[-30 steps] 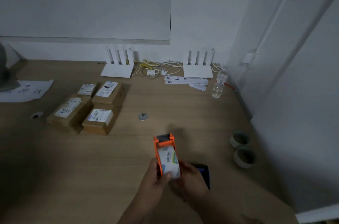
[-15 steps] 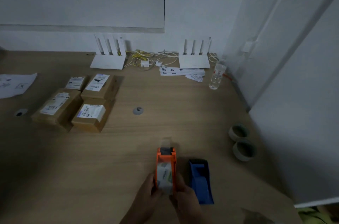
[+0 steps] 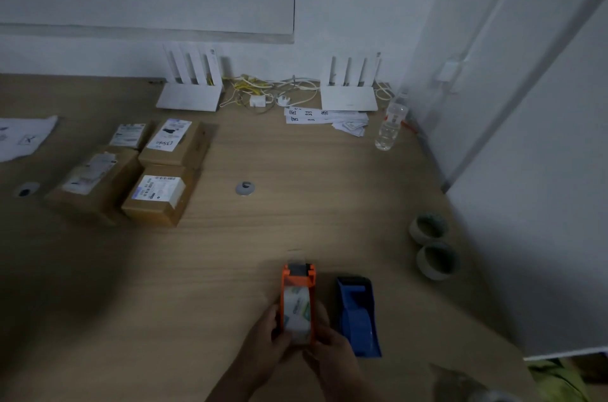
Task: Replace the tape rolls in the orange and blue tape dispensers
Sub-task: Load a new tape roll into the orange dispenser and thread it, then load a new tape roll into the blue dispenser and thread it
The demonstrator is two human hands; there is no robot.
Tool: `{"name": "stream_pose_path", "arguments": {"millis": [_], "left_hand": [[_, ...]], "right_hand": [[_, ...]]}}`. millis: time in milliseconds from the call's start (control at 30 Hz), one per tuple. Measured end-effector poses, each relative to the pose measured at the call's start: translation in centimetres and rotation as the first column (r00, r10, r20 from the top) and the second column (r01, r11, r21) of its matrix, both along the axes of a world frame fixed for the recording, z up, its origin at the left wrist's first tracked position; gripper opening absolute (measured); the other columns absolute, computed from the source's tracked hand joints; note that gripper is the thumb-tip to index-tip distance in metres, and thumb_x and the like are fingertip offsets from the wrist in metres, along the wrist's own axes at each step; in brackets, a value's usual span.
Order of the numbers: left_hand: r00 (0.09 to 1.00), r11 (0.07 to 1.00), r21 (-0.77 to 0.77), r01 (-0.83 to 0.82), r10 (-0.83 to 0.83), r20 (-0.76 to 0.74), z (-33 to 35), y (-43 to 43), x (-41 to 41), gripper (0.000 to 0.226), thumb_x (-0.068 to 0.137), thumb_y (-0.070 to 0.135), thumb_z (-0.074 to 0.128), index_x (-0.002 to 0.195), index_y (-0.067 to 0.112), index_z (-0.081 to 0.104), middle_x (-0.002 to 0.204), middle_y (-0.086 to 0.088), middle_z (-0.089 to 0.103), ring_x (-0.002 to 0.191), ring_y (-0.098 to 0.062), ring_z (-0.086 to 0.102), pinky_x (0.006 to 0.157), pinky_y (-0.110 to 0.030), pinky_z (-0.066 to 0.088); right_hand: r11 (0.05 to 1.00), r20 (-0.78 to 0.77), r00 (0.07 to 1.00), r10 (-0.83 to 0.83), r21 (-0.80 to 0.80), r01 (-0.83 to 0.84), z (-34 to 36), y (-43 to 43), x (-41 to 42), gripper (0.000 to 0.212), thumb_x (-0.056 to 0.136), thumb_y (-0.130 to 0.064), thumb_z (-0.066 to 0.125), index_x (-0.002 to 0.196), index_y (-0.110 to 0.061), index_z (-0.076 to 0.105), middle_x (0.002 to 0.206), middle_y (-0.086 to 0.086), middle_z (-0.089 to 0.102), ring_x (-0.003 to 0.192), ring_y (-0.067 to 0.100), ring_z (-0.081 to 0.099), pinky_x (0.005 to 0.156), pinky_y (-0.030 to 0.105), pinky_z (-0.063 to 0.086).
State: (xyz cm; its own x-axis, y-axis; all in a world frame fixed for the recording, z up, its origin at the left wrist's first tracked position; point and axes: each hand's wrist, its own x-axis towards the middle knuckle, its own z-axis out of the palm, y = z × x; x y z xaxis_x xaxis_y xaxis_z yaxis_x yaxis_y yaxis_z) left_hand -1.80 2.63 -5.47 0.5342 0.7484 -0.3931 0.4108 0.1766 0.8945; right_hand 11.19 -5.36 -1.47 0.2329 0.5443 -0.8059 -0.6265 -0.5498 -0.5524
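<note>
The orange tape dispenser rests on the wooden table near its front edge, with a clear printed tape roll seated in it. My left hand grips its left side and my right hand its right side, thumbs by the roll. A strip of tape sticks out past the cutter end. The blue tape dispenser lies just to the right, apart from my hands. Two grey tape rolls lie farther right near the table edge.
Several labelled cardboard boxes sit at the left. Two white routers with cables stand against the back wall. A water bottle and paper slips are at the back right. A metal grommet is mid-table.
The orange dispenser, held tilted above the table one second ago, has come down flat beside the blue one. My hands now hold it from both sides. The view has shifted.
</note>
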Motion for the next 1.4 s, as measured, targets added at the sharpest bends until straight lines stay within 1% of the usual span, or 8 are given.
{"name": "stream_pose_path", "arguments": {"millis": [200, 333, 467, 567, 767, 900, 1033, 1400], "left_hand": [[0.999, 0.999, -0.020, -0.049, 0.049, -0.019, 0.3, -0.2, 0.0, 0.052, 0.067, 0.038, 0.067, 0.117, 0.041, 0.051, 0.114, 0.024, 0.071, 0.097, 0.024, 0.066, 0.085, 0.003, 0.051], [0.989, 0.989, -0.013, -0.147, 0.146, -0.036, 0.4, -0.7, 0.0, 0.055, 0.061, 0.053, 0.071, 0.113, 0.038, 0.058, 0.103, 0.034, 0.077, 0.100, 0.011, 0.072, 0.081, 0.001, 0.054], [0.952, 0.951, 0.026, -0.307, 0.307, 0.020, 2.9, -1.4, 0.6, 0.058, 0.069, 0.042, 0.078, 0.120, 0.021, 0.060, 0.109, -0.002, 0.078, 0.082, 0.019, 0.069, 0.070, -0.004, 0.057], [0.928, 0.913, 0.171, -0.371, 0.369, 0.040, 5.9, -1.9, 1.4, 0.029, 0.067, 0.043, 0.072, 0.093, 0.035, 0.063, 0.089, 0.023, 0.078, 0.077, 0.016, 0.069, 0.066, -0.004, 0.054], [0.922, 0.879, 0.299, -0.372, 0.386, 0.015, 6.8, -2.7, 2.6, 0.025, 0.085, 0.053, 0.073, 0.105, 0.040, 0.067, 0.102, 0.007, 0.075, 0.092, -0.014, 0.073, 0.083, -0.046, 0.064], [0.938, 0.905, 0.245, -0.347, 0.339, 0.076, 8.6, -3.7, 5.2, 0.010, 0.091, 0.028, 0.072, 0.100, 0.031, 0.070, 0.096, 0.000, 0.078, 0.085, -0.019, 0.075, 0.078, -0.033, 0.060], [0.964, 0.927, 0.269, -0.260, 0.264, 0.024, 10.0, -4.8, 7.7, 0.032, 0.090, 0.001, 0.070, 0.093, 0.033, 0.065, 0.100, 0.008, 0.071, 0.090, 0.009, 0.068, 0.076, 0.002, 0.049], [0.993, 0.945, 0.319, -0.069, 0.096, -0.071, 10.3, -8.8, 13.6, 0.040, 0.090, -0.004, 0.072, 0.103, 0.033, 0.064, 0.102, 0.017, 0.065, 0.093, 0.001, 0.063, 0.077, -0.005, 0.048]], "right_hand": [[0.995, 0.034, 0.999, 0.042, -0.088, -0.039, 1.1, -0.2, 0.2, 0.033, 0.092, 0.008, 0.046, 0.107, -0.012, 0.069, 0.108, 0.012, 0.072, 0.105, 0.029, 0.065, 0.075, 0.028, 0.051], [0.994, 0.100, 0.993, 0.059, -0.094, -0.050, 2.0, -0.7, 0.1, 0.025, 0.092, -0.002, 0.054, 0.104, -0.020, 0.066, 0.106, 0.005, 0.069, 0.099, 0.025, 0.063, 0.072, 0.030, 0.049], [0.997, 0.173, 0.983, 0.064, -0.062, -0.054, 2.5, -1.4, 0.1, 0.030, 0.093, 0.001, 0.046, 0.108, -0.022, 0.057, 0.097, -0.002, 0.063, 0.081, 0.020, 0.059, 0.067, 0.029, 0.047], [0.999, 0.176, 0.983, 0.046, 0.005, -0.048, 3.5, -1.9, 0.5, 0.034, 0.090, 0.006, 0.049, 0.114, -0.017, 0.057, 0.099, 0.002, 0.066, 0.080, 0.020, 0.059, 0.065, 0.031, 0.048], [0.977, 0.255, 0.962, -0.092, 0.210, 0.037, 6.1, -2.6, 2.9, 0.033, 0.062, -0.008, 0.056, 0.094, -0.018, 0.062, 0.083, 0.004, 0.067, 0.061, 0.015, 0.061, 0.049, 0.025, 0.049], [0.964, 0.328, 0.935, -0.135, 0.262, 0.047, 7.1, -3.8, 6.1, 0.028, 0.063, -0.008, 0.060, 0.089, -0.014, 0.063, 0.082, 0.011, 0.065, 0.058, 0.008, 0.061, 0.050, 0.022, 0.047], [0.972, 0.368, 0.924, -0.107, 0.233, 0.020, 7.8, -5.8, 9.7, 0.020, 0.089, 0.006, 0.055, 0.102, -0.007, 0.064, 0.100, 0.017, 0.067, 0.079, 0.020, 0.062, 0.064, 0.030, 0.048], [0.982, 0.526, 0.836, -0.153, 0.175, 0.070, 8.6, -14.0, 18.5, 0.029, 0.090, 0.007, 0.056, 0.102, -0.019, 0.063, 0.099, 0.007, 0.065, 0.079, 0.020, 0.060, 0.063, 0.030, 0.047]]}}
